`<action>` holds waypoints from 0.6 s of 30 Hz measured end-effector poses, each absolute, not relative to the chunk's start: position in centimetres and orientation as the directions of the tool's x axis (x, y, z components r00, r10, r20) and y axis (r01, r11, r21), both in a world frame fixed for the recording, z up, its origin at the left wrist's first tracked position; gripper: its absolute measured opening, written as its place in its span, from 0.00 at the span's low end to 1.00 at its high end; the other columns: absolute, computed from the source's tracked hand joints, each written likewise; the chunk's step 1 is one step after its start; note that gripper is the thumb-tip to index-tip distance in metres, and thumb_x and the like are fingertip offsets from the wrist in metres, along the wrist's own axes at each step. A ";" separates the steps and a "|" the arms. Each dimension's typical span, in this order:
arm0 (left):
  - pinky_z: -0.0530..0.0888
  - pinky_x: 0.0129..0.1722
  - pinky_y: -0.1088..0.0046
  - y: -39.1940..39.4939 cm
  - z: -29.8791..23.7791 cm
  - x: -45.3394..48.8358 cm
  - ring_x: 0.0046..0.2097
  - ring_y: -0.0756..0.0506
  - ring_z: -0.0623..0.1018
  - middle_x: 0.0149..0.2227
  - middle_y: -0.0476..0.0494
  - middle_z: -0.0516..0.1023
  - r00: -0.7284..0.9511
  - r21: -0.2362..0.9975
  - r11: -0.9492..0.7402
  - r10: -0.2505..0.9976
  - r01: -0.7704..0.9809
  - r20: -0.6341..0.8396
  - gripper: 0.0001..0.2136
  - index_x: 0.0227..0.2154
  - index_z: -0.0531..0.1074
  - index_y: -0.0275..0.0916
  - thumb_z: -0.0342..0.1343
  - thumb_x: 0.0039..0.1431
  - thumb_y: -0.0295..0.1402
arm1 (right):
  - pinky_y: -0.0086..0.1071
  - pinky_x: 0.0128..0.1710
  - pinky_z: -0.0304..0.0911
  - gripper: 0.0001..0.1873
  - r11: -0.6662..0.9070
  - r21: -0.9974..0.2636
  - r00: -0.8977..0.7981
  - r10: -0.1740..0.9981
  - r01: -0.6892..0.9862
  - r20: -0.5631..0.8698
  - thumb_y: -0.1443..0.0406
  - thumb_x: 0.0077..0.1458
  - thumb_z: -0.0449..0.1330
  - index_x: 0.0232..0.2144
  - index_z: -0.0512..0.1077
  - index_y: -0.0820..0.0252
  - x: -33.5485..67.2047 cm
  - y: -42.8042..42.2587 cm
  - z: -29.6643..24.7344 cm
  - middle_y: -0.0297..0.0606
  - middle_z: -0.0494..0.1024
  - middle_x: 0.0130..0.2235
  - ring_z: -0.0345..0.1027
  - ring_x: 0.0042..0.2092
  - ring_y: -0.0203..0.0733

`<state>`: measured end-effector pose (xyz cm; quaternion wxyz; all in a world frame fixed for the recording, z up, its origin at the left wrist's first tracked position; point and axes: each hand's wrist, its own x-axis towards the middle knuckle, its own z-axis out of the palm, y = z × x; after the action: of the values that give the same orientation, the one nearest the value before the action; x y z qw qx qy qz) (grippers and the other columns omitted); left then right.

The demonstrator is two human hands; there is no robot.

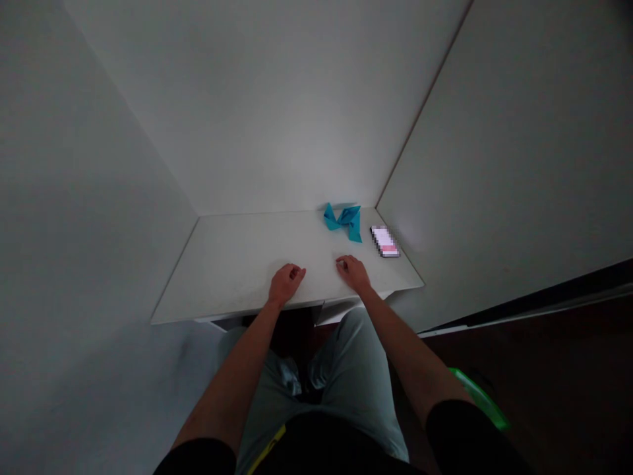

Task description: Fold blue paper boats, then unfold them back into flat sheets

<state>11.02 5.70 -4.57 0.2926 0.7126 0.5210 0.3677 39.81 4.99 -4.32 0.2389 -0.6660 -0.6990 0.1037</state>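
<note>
My left hand (287, 282) rests near the front edge of a white desk (237, 257), its fingers curled in and nothing showing in them. To its right, my right hand (352, 272) lies on the same surface with thumb and fingers bent toward each other, also with nothing visible between them. Beyond my right hand, apart from it, is a bright blue piece of folded paper (350, 219) with several pointed flaps. A phone (384, 241) with a lit, pixelated screen lies to the right of the paper, nearest my right hand.
White panels enclose the desk: a back wall (277, 119), a left wall (99, 264) and a right partition (509, 165). Below the front edge, a white drawer (336, 313) sits above my knees. A green curved object (479, 399) stands at the lower right.
</note>
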 end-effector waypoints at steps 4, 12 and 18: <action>0.73 0.41 0.66 5.6 -4.4 11.1 0.36 0.44 0.78 0.35 0.44 0.80 0.203 0.788 -0.301 0.953 0.537 0.225 0.15 0.33 0.76 0.42 0.57 0.68 0.48 | 0.36 0.52 0.65 0.15 0.047 -0.364 0.023 0.982 0.930 0.186 0.63 0.68 0.59 0.54 0.78 0.58 39.3 4.7 -4.3 0.43 0.81 0.46 0.75 0.45 0.46; 0.73 0.42 0.66 5.3 -3.9 11.3 0.36 0.44 0.78 0.35 0.44 0.80 0.217 0.771 -0.317 0.948 0.553 0.234 0.14 0.33 0.77 0.42 0.60 0.67 0.46 | 0.41 0.59 0.61 0.18 0.000 -0.276 0.051 0.982 0.961 0.179 0.61 0.69 0.59 0.57 0.75 0.60 39.3 4.8 -4.0 0.49 0.79 0.55 0.72 0.57 0.53; 0.73 0.41 0.66 5.4 -4.0 11.5 0.36 0.45 0.77 0.35 0.44 0.79 0.228 0.747 -0.330 0.943 0.576 0.241 0.14 0.34 0.77 0.42 0.59 0.68 0.47 | 0.41 0.59 0.60 0.17 -0.011 -0.262 0.059 0.982 0.965 0.178 0.60 0.69 0.59 0.57 0.74 0.61 39.1 4.7 -3.8 0.49 0.79 0.56 0.71 0.58 0.53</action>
<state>11.52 5.43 -4.00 0.2640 0.7378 0.5150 0.3475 39.10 4.67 -3.79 0.1581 -0.7103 -0.6854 0.0273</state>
